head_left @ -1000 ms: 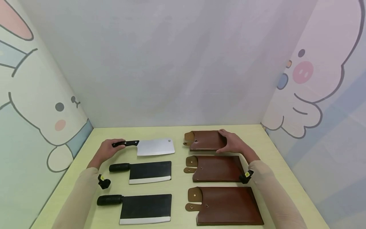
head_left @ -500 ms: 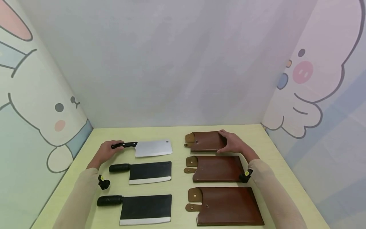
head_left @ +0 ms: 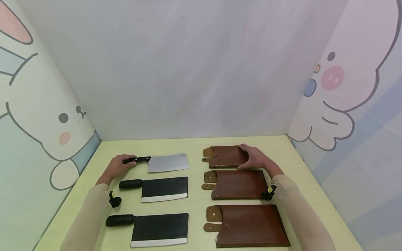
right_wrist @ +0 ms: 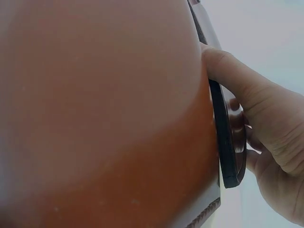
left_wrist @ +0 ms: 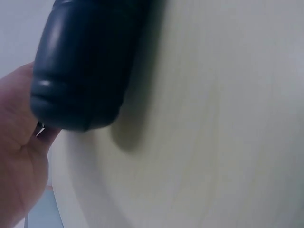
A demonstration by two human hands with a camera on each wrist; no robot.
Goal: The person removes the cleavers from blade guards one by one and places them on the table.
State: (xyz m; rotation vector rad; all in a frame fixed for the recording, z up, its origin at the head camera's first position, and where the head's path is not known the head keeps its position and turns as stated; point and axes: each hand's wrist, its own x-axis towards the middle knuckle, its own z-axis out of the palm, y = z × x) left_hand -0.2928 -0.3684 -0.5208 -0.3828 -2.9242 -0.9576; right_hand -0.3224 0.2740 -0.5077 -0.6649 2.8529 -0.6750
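At the far left, my left hand [head_left: 117,167] holds the black riveted handle of a silver cleaver [head_left: 168,163] between thumb and fingers. In the left wrist view, the thick black handle [left_wrist: 83,66] of another cleaver covers part of the left hand [left_wrist: 19,152]. Across from it, my right hand [head_left: 255,157] grips the closed right end of the smallest brown leather knife sheath [head_left: 227,156], thumb on the near edge and fingers on the far edge. The right wrist view shows the right hand [right_wrist: 266,114] at that sheath's dark edge, behind the middle sheath's brown face [right_wrist: 104,95].
Nearer on the left lie two black cleavers, a middle one [head_left: 164,188] and a larger one [head_left: 160,228]. To their right are the middle sheath [head_left: 240,184] and the largest sheath [head_left: 251,225], with tan straps pointing left. A pale wall [head_left: 194,69] stands behind the table.
The silver cleaver has shifted slightly left in my left hand. The smallest sheath has come slightly nearer with my right hand on it. The other cleavers and sheaths stay in place.
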